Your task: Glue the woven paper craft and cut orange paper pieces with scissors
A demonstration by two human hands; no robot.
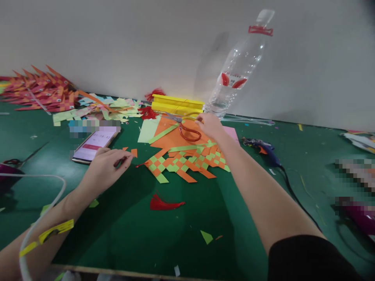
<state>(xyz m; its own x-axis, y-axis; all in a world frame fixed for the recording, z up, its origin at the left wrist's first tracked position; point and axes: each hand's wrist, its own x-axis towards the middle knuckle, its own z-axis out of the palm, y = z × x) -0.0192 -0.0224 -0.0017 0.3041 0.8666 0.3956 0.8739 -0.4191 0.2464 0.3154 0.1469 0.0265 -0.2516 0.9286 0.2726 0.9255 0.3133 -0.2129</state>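
My left hand [104, 168] rests on the green table [181, 230], fingers curled and pinched around something small I cannot make out, beside small orange paper bits [133, 152]. My right hand [209, 125] reaches far over the woven orange-and-green paper piece [187, 162], its fingers closing on a yellow strip next to the red-handled scissors [187, 130]. The scissors lie on an orange sheet [172, 136]. A red tassel [164, 203] lies on the table nearer to me.
A phone [93, 145] lies left of the weaving. Yellow boxes [175, 104] and a clear plastic bottle [237, 70] stand by the wall. Finished paper pieces [41, 89] and strip scraps [99, 109] pile at the back left. A blue glue gun [263, 150] with cord lies right.
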